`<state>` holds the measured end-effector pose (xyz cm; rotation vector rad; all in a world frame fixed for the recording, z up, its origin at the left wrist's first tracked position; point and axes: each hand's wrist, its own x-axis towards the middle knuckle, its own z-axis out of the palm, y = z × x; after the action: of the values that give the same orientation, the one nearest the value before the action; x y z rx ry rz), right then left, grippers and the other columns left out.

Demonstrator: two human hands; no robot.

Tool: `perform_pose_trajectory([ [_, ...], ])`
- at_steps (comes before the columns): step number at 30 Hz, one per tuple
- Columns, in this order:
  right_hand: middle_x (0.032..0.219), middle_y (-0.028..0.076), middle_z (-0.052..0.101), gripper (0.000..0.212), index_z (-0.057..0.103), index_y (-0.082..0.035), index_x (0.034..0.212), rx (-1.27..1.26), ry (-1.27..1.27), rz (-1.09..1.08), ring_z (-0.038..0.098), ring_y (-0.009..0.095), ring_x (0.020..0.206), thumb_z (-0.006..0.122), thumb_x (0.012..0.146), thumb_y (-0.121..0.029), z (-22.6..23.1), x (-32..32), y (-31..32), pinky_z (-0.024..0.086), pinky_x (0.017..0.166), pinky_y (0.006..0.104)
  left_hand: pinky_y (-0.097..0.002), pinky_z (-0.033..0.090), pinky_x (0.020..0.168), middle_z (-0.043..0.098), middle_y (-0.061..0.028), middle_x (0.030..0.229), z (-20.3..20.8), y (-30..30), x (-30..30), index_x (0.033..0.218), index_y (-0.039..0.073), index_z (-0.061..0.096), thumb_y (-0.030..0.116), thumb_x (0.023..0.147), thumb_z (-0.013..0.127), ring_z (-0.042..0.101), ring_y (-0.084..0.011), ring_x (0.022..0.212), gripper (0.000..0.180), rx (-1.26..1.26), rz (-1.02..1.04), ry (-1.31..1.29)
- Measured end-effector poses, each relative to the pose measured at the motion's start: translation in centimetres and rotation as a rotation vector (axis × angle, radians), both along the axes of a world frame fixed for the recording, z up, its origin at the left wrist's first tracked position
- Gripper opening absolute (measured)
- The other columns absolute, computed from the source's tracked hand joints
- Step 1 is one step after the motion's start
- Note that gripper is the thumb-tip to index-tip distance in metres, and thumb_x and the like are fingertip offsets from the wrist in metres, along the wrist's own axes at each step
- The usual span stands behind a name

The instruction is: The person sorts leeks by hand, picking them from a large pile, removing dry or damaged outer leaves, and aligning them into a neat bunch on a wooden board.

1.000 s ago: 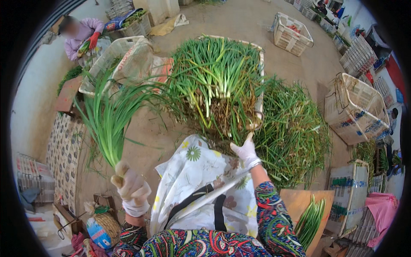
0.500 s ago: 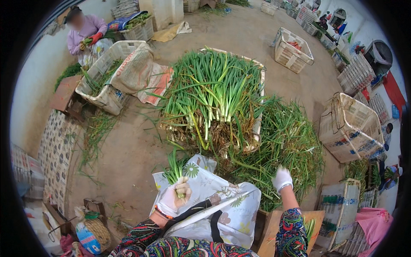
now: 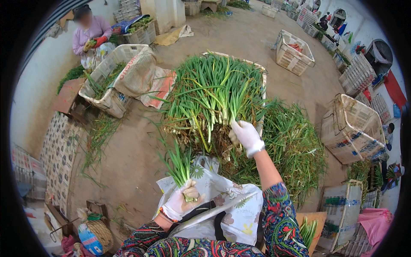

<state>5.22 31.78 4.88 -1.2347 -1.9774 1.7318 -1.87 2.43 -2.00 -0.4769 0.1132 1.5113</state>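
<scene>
Brown floor (image 3: 137, 150) bearing a crate (image 3: 264, 83) heaped with green stalks (image 3: 214, 81); left of it, a red-lettered sack (image 3: 137, 75). Before it, the left hand (image 3: 182, 203) grips a leafy bunch (image 3: 179, 167); at its near side, the right hand (image 3: 247, 136) curls, grip indeterminable.

Crate (image 3: 264, 85) mostly buried under green stalks (image 3: 214, 81). At its near edge, right hand (image 3: 247, 136): grip unclear. Left hand (image 3: 180, 204) hides part of a bunch (image 3: 179, 166). Patterned sleeves (image 3: 281, 222) cut by lower picture edge. Co-worker (image 3: 93, 32): face blurred. Distant figures (image 3: 324, 22) too small to tell.
</scene>
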Motion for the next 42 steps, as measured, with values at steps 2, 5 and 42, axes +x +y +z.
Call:
perform_pose_trajectory([
  [2, 0.063, 0.007, 0.061, 0.042, 0.058, -0.002, 0.074, -0.004, -0.01, 0.095, 0.056, 0.013, 0.05, 0.047, 0.09, -0.039, 0.7, 3.0, -3.6, 0.047, 0.049, 0.0272, -0.0339, 0.04, 0.089, 0.031, 0.0084, 0.059, -0.4, -0.1, 0.2, 0.092, 0.005, 0.053, 0.023, 0.096, 0.043, 0.035, -0.0063, 0.052, 0.021, -0.112, -0.022, 0.115],
  [5, 0.065, 0.004, 0.063, 0.038, 0.06, -0.004, 0.075, -0.072, -0.082, 0.109, 0.057, 0.009, 0.052, 0.051, 0.089, -0.038, -1.3, 7.2, -9.4, 0.047, 0.051, 0.0248, -0.0302, 0.044, 0.08, 0.057, 0.0006, 0.078, 0.5, 1.5, 1.9, 0.111, 0.003, 0.055, 0.019, 0.092, 0.049, 0.05, -0.0078, 0.064, 0.025, -0.247, -0.177, 0.43],
  [42, 0.061, 0.001, 0.058, 0.033, 0.058, -0.004, 0.071, -0.332, 0.041, -0.103, 0.048, 0.006, 0.046, 0.06, 0.085, -0.034, -1.8, 8.6, -13.8, 0.037, 0.041, 0.0206, -0.0208, 0.037, 0.057, 0.059, -0.0048, 0.105, 2.0, 0.0, 0.8, 0.107, 0.004, 0.055, 0.019, 0.092, 0.052, 0.039, -0.0046, 0.057, 0.021, -0.161, -0.124, 0.645],
])
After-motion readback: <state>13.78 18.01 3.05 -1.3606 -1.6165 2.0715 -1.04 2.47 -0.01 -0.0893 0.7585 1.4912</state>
